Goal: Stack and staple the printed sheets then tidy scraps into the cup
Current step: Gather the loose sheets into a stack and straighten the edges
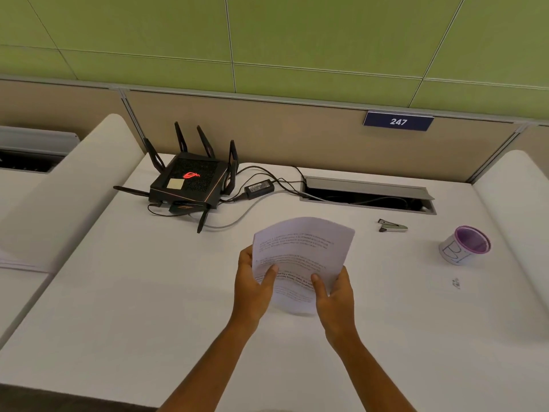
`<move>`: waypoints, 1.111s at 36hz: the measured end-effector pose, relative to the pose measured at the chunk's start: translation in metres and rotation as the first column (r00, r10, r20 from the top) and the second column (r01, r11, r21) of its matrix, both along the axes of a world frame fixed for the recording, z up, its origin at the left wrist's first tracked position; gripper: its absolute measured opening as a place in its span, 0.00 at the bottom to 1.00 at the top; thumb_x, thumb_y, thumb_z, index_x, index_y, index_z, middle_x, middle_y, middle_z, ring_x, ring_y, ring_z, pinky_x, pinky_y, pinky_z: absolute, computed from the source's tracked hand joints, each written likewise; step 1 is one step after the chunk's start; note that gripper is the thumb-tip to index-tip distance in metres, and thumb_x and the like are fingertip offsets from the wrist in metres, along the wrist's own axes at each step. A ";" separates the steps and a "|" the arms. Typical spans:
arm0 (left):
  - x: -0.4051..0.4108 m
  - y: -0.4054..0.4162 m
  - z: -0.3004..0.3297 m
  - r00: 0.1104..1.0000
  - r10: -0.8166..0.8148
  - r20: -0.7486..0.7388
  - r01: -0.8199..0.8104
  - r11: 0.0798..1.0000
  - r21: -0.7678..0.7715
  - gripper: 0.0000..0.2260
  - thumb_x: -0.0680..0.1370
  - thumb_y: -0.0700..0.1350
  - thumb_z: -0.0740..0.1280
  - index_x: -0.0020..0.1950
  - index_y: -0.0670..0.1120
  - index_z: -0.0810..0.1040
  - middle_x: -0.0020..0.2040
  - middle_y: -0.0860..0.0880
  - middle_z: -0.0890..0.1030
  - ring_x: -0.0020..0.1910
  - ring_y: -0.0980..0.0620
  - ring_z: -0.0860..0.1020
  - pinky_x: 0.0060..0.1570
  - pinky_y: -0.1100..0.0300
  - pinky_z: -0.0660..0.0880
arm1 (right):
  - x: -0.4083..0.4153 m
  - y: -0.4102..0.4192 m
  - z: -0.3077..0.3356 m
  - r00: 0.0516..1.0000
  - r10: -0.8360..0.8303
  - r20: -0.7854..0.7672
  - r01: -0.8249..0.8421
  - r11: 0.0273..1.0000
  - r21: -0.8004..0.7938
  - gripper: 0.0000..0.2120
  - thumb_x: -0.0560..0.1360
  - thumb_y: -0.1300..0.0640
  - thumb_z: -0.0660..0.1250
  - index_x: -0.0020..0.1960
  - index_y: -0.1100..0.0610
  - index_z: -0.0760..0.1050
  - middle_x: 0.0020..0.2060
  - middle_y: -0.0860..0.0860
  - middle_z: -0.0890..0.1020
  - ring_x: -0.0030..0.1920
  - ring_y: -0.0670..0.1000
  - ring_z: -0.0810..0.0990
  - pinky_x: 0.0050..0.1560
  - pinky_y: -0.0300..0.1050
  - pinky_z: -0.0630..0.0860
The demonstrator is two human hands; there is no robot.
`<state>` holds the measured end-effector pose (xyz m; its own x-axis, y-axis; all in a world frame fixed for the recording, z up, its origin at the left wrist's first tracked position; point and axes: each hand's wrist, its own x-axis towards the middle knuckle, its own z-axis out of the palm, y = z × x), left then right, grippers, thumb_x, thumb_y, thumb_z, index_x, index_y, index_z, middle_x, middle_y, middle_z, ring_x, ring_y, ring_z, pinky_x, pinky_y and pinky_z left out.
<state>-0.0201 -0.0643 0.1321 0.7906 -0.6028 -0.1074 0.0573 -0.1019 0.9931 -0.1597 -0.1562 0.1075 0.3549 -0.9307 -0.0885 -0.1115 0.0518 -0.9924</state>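
Printed sheets (303, 251) are held together above the middle of the white desk (133, 307), slightly curled. My left hand (252, 288) grips their left edge, thumb on top. My right hand (334, 295) grips the lower right edge, thumb on the page. A small silver and black stapler (392, 226) lies on the desk to the right, beyond the sheets. A white paper cup (465, 245) with a purple inside stands further right. A small scrap (457, 283) with dark marks lies in front of the cup.
A black router (190, 181) with several antennas sits at the back left, with its power brick (260, 188) and cables trailing to an open cable tray (368, 193). White side panels (74, 188) flank the desk. A beige partition carries a sign reading 247 (398, 121).
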 end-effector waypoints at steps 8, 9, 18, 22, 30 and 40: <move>-0.003 0.008 -0.015 0.997 -0.021 -0.077 0.029 0.994 0.106 0.16 0.79 0.47 0.76 0.65 0.55 0.77 0.56 0.55 0.84 0.55 0.54 0.83 0.42 0.72 0.81 | -0.007 0.000 -0.022 0.995 0.049 -0.091 -0.042 0.996 0.078 0.19 0.82 0.57 0.69 0.69 0.41 0.70 0.60 0.43 0.82 0.61 0.46 0.81 0.58 0.45 0.83; -0.002 0.009 -0.015 0.995 -0.019 -0.094 0.029 0.994 0.105 0.14 0.79 0.47 0.76 0.64 0.54 0.79 0.55 0.55 0.85 0.55 0.53 0.83 0.41 0.72 0.81 | -0.008 -0.001 -0.021 0.994 0.050 -0.098 -0.042 0.996 0.077 0.18 0.82 0.57 0.69 0.67 0.40 0.71 0.59 0.44 0.82 0.60 0.46 0.81 0.58 0.45 0.83; 0.014 0.008 -0.010 0.942 0.099 -0.322 -0.090 0.995 0.043 0.06 0.79 0.46 0.76 0.55 0.49 0.86 0.48 0.52 0.89 0.50 0.49 0.87 0.38 0.65 0.83 | -0.023 -0.035 -0.003 0.966 0.258 -0.027 -0.249 0.952 0.178 0.13 0.77 0.57 0.76 0.60 0.55 0.81 0.55 0.51 0.88 0.57 0.54 0.87 0.60 0.54 0.83; 0.022 0.013 -0.009 0.875 0.163 -0.455 -0.204 0.978 -0.042 0.11 0.79 0.46 0.75 0.62 0.51 0.85 0.54 0.51 0.89 0.55 0.49 0.87 0.46 0.58 0.86 | -0.037 -0.045 0.001 0.946 0.312 0.089 -0.324 0.905 0.275 0.15 0.74 0.61 0.78 0.60 0.61 0.82 0.56 0.59 0.88 0.58 0.62 0.86 0.61 0.55 0.82; 0.023 0.014 -0.008 0.761 0.114 -0.639 -0.266 0.953 -0.147 0.15 0.81 0.43 0.72 0.63 0.61 0.83 0.64 0.51 0.87 0.65 0.44 0.84 0.66 0.35 0.79 | -0.035 -0.038 -0.004 0.942 0.190 0.276 -0.297 0.853 0.428 0.21 0.74 0.62 0.75 0.67 0.64 0.79 0.61 0.62 0.85 0.62 0.64 0.84 0.66 0.64 0.78; 0.013 0.023 -0.018 0.749 0.033 -0.662 -0.225 0.952 -0.206 0.19 0.82 0.38 0.69 0.70 0.56 0.79 0.66 0.48 0.86 0.63 0.45 0.86 0.58 0.44 0.85 | -0.022 -0.027 -0.008 0.997 0.066 0.051 -0.081 0.910 0.408 0.12 0.78 0.62 0.73 0.61 0.56 0.81 0.55 0.52 0.89 0.53 0.57 0.88 0.54 0.60 0.86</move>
<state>-0.0074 -0.0408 0.1137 0.6605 -0.5804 -0.4763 0.6850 0.2060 0.6988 -0.1812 -0.1832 0.0992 0.4310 -0.7867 -0.4419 -0.0960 0.4470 -0.8894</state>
